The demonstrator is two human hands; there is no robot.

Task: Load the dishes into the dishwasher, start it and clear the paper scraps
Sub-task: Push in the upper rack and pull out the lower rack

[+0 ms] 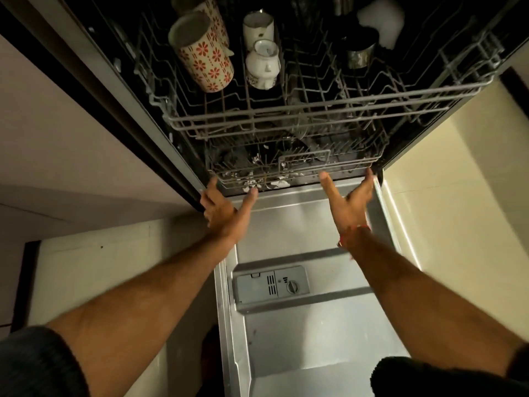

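The dishwasher stands open, its steel door (300, 230) lying flat below me. Both my hands reach to the front rim of the lower rack (303, 173). My left hand (224, 206) touches the rack's left front corner with straight fingers. At the right front corner my right hand (350, 196) is spread, fingertips on the rim. White paper scraps (279, 183) lie along the lower rack's front. The upper rack (300, 116) holds a red-flowered mug (204, 57), two white cups (263, 64) and a dark metal cup (359, 54).
A detergent dispenser (272, 285) is set into the door's inner face. Pale cabinet fronts (446, 181) flank the machine on both sides. A dark counter edge (94, 90) runs along the left above the cabinets.
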